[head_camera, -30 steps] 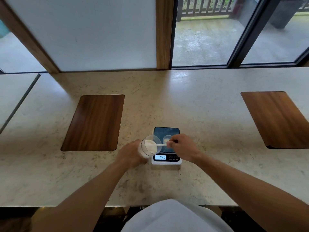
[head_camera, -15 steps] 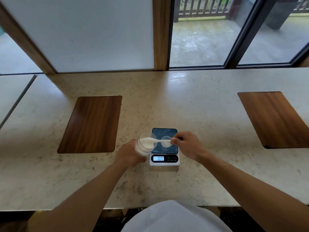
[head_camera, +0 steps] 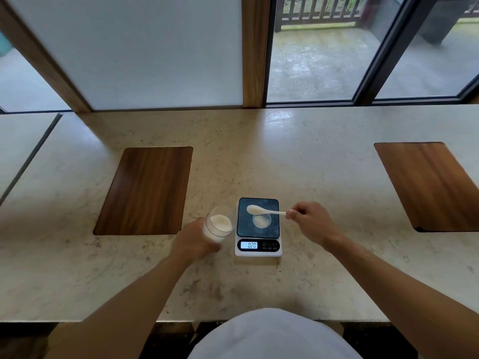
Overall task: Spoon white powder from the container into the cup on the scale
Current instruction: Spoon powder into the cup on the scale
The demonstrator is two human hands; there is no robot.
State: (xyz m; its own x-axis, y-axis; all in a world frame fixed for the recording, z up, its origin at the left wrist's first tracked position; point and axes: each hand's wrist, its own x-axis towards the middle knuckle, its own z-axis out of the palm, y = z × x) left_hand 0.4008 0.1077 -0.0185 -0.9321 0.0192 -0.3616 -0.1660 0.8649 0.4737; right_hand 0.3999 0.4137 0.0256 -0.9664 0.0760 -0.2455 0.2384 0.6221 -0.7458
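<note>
On the pale stone worktop (head_camera: 259,161), near edge, sat a digital scale (head_camera: 258,248) w/ a small clear cup (head_camera: 261,220) on its dark platform. Right hand (head_camera: 312,224) fingers pinched a white spoon (head_camera: 264,210) handle, powder-loaded bowl above the cup's far-left rim. Left hand (head_camera: 193,240) gripped a tilted clear container (head_camera: 219,224) of powder, just left of scale.

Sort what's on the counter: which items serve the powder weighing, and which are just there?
In use: container in left hand; spoon in right hand; cup; scale.
Idle: two wooden boards on the counter.
</note>
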